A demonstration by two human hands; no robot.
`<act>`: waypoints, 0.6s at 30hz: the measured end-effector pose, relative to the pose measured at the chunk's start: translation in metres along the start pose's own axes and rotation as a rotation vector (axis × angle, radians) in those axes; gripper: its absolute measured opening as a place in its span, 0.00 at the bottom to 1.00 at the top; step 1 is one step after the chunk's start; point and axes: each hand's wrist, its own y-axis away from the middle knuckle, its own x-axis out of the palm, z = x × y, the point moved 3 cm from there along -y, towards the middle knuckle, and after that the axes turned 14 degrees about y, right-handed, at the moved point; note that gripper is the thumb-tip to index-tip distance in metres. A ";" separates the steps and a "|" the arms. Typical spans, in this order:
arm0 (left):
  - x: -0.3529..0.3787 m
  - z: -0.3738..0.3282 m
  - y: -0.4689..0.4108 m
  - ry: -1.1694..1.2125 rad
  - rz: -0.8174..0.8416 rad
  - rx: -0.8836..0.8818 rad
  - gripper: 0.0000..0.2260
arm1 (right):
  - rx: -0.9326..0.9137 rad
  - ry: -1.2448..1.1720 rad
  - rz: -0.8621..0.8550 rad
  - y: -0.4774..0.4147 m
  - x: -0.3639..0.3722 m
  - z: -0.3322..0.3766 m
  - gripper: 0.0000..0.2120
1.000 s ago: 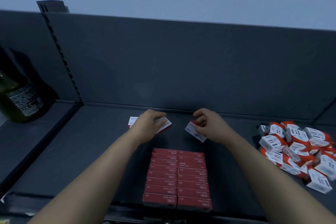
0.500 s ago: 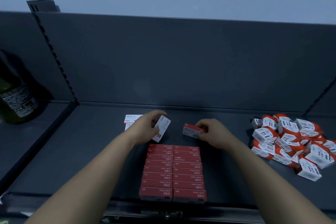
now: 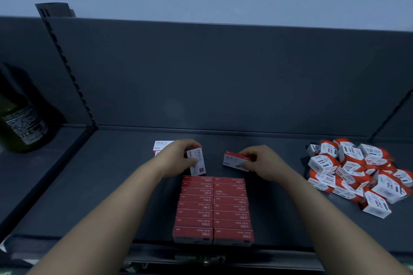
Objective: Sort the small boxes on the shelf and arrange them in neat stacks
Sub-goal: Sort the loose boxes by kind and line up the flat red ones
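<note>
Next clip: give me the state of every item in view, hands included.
left hand: grips first staple box, tilted near upright.
right hand: pinches second staple box, roughly level.
red boxes: two neat touching columns.
paper clip boxes: jumbled heap, unsorted.
white boxes behind left hand: lying flat, partly hidden.
bottle: upright, neighbouring shelf.

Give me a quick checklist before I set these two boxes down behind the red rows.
1. Grip of left hand on left box: ok.
2. Grip of right hand on right box: ok.
3. Both red rows straight, side by side: ok.
4. Bare shelf behind the rows: ok.
5. Left box lined up with the rows: not ok, turned endwise.
6. The paper-clip pile sorted: not ok, loose heap.
</note>
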 end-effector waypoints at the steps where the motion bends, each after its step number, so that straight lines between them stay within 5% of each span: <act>1: -0.001 0.000 0.000 0.024 -0.035 0.014 0.14 | 0.004 0.000 -0.009 0.001 -0.001 0.001 0.10; 9: 0.000 -0.009 -0.003 -0.011 -0.052 0.082 0.10 | -0.021 0.010 0.023 0.002 0.001 0.006 0.12; 18: 0.009 0.019 0.018 0.209 0.014 0.030 0.08 | -0.079 -0.219 0.231 0.014 0.007 0.012 0.11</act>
